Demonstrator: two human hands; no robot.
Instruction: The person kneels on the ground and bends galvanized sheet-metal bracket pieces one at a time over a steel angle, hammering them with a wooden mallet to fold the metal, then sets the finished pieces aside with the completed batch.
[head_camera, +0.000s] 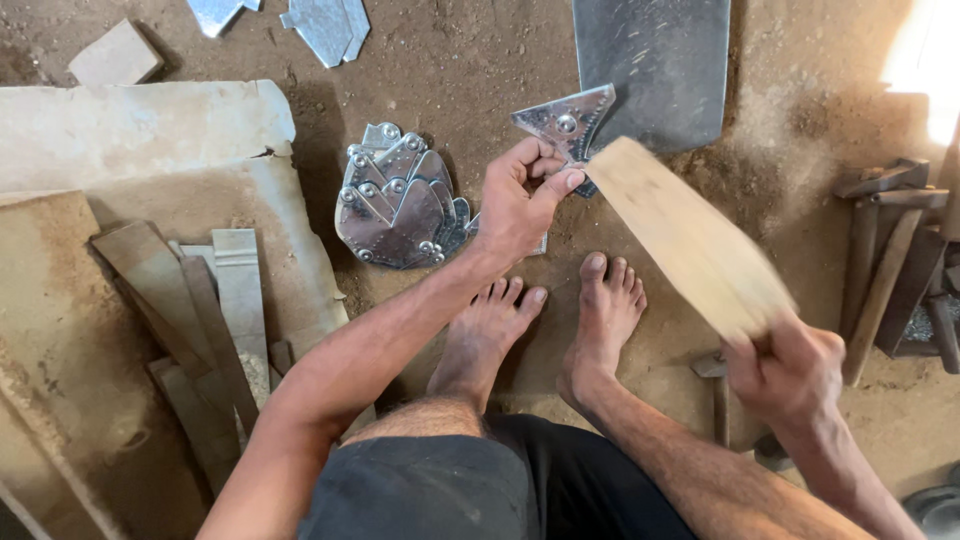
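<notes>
Nearest, the right hand (790, 375) is clenched around the near end of a wooden paddle (690, 238). The paddle's long axis runs from near right to far left, and its far end meets a metal triangle (566, 124). The left hand (517, 200) pinches that triangle, whose tip points left. A stack of riveted pieces (398, 200) lies left of it, and a metal sheet (655, 70) lies beyond.

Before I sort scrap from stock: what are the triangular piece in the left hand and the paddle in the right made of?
The triangular piece looks like thin sheet metal, bright silvery, perhaps galvanised, with a domed rivet. The paddle looks like bare pale wood, unpainted with faint grain, though blurred. The stacked pieces share the metal's shine and rivets.
</notes>
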